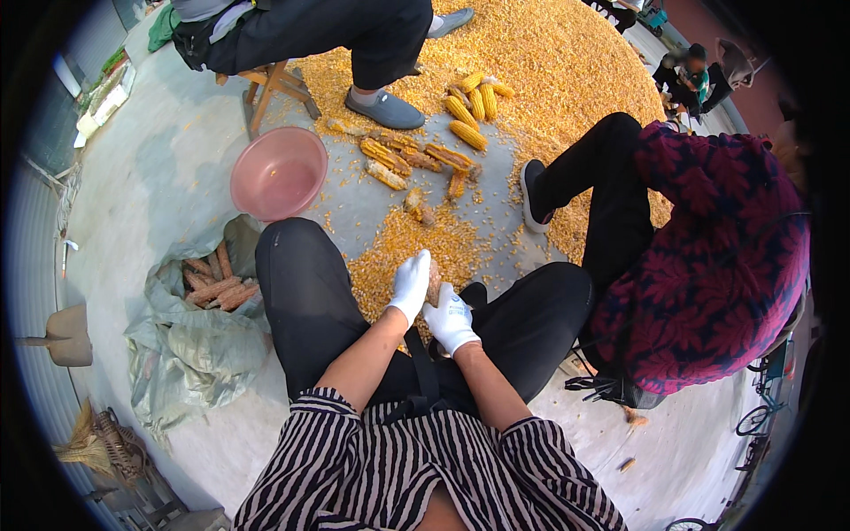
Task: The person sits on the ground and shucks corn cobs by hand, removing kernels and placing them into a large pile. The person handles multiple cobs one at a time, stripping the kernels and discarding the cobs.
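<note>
A mostly bare corn cob [433,281] is gripped between my two hands, low between my knees. My left hand [412,282], in a white glove, lies along its left side. My right hand [449,318], also in a white glove that bears printing, holds the cob's lower end. Much of the cob is hidden by the gloves. Loose yellow corn kernels [378,262] cover the ground beneath. Just beyond lie a partly stripped cob [417,204] and several ears with rows of kernels removed [385,156]. Farther off, full yellow ears [468,135] rest by the large kernel heap [558,60].
A pink plastic basin [279,174] stands ahead on the left. Beside my left knee, an opened woven sack [192,345] holds bare cobs [222,287]. One seated person [724,265] is close on my right; another sits ahead on a wooden folding stool [282,86]. A shovel [68,336] lies far left.
</note>
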Tool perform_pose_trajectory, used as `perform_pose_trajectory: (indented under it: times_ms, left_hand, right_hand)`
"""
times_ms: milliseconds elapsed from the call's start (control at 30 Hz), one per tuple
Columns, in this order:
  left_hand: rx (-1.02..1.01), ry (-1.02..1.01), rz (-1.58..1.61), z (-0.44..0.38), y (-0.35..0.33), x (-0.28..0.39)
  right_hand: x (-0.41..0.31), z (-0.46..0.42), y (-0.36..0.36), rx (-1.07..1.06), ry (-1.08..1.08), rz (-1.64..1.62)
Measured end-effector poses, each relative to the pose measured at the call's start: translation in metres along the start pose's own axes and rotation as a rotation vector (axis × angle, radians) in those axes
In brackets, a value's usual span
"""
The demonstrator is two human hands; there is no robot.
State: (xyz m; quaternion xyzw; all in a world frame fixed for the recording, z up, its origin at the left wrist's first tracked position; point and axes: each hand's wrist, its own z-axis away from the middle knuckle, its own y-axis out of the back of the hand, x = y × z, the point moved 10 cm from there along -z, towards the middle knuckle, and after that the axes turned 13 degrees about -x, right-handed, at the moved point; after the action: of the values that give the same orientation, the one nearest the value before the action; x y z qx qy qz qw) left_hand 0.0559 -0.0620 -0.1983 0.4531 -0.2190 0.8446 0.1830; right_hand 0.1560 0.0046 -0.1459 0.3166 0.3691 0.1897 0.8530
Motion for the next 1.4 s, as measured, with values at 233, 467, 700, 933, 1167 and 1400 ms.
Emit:
perform_pose_trajectory:
  times_ms: [233, 467, 700, 933, 1167, 1400]
  left_hand:
    - [0.109, 0.147, 0.254, -0.009, 0.016, -0.036]
    - [-0.102, -0.015, -0.376, -0.017, 0.0, -0.009]
    - [-0.132, -0.032, -0.179, -0.026, -0.002, -0.002]
    - [-0.246, -0.049, 0.287, -0.016, -0.005, -0.007]
    - [-0.51, 0.026, 0.4, 0.009, -0.035, 0.018]
    - [0.089, -0.144, 0.254, -0.004, 0.035, 0.007]
  right_hand:
    - [-0.019, -0.003, -0.036, -0.152, 0.036, 0.01]
    - [0.008, 0.001, -0.029, -0.128, 0.106, -0.324]
    - [-0.012, 0.023, -0.029, -0.53, 0.088, -1.345]
    - [-0.034, 0.017, -0.025, -0.721, 0.266, -1.885]
    - [-0.022, 0.015, -0.035, -0.683, 0.119, -1.709]
    - [-0.003, -0.004, -0.032, -0.168, 0.179, -0.897]
